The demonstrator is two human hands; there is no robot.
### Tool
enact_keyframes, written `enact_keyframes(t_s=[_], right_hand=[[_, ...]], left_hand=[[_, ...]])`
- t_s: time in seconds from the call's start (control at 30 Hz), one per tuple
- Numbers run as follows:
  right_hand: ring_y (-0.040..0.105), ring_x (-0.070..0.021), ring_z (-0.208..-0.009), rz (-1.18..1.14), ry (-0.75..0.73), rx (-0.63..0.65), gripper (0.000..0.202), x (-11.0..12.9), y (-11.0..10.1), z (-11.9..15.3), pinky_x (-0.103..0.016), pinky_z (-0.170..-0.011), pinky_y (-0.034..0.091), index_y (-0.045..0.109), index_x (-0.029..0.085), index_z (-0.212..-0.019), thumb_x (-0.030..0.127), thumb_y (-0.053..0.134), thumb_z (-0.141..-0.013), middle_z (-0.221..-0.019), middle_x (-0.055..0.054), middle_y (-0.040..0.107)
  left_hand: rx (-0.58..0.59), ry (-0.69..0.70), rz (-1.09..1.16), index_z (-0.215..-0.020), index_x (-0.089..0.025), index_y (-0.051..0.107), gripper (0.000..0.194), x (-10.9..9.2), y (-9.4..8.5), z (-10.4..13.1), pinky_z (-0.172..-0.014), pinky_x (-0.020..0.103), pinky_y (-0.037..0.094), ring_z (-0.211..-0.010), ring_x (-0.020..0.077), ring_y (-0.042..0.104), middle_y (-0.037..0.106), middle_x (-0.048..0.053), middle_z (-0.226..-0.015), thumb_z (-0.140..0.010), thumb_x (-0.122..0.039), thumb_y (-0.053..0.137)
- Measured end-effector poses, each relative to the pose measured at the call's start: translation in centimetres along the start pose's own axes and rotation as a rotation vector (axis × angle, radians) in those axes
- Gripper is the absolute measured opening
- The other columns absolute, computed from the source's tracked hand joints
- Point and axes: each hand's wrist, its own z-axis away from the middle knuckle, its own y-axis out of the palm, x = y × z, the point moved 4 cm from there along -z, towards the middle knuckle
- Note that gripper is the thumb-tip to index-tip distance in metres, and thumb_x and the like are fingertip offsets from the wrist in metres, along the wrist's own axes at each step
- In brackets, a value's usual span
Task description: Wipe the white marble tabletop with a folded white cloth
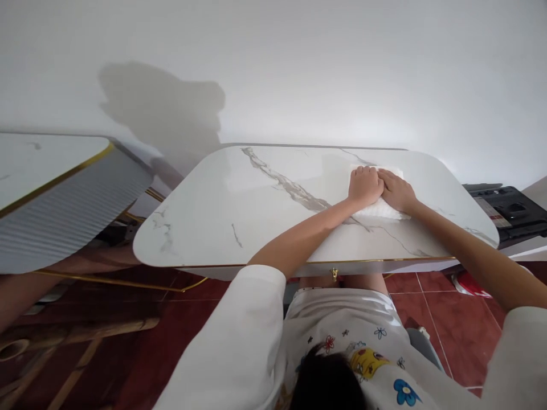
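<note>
A white cloth [380,211] lies on the right half of a white marble-patterned tabletop [205,210]. My left hand [365,185] presses down on the cloth, its fingers curled and closed over it. Touching it on the right, my right hand [397,192] also rests on the cloth, with its fingertips against my left hand. Part of the cloth is hidden beneath both hands.
A second marble-topped piece with a ribbed side [81,216] stands at the left. Beyond the tabletop's right end is a black appliance [513,210]. Bamboo poles [85,330] are at lower left, and a white wall [299,68] rises behind.
</note>
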Motion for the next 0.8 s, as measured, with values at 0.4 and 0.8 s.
enact_keyframes(t_s=[0.4,0.8], right_hand=[[0.049,-0.0327,-0.133,-0.060,0.063,0.010,0.051,-4.3,2.9,-9.6,-0.051,-0.105,0.045,0.055,0.027,-0.138,0.039,0.038,-0.091,-0.149,-0.001,0.050],[0.058,-0.0327,-0.123,-0.112,-0.002,-0.034,0.049,-6.4,4.4,-14.7,-0.048,-0.098,0.049,0.061,0.026,-0.131,0.045,0.035,-0.093,-0.140,-0.003,0.060]], left_hand=[[-0.003,-0.075,0.046,-0.110,-0.015,0.061,0.030,4.2,1.8,-8.3,-0.105,0.037,0.036,-0.119,0.0260,0.052,0.065,0.013,-0.119,-0.095,-0.018,0.036],[-0.006,-0.117,0.088,-0.108,-0.018,0.061,0.028,6.5,3.0,-12.6,-0.104,0.039,0.036,-0.119,0.0266,0.052,0.065,0.013,-0.117,-0.095,-0.019,0.036]])
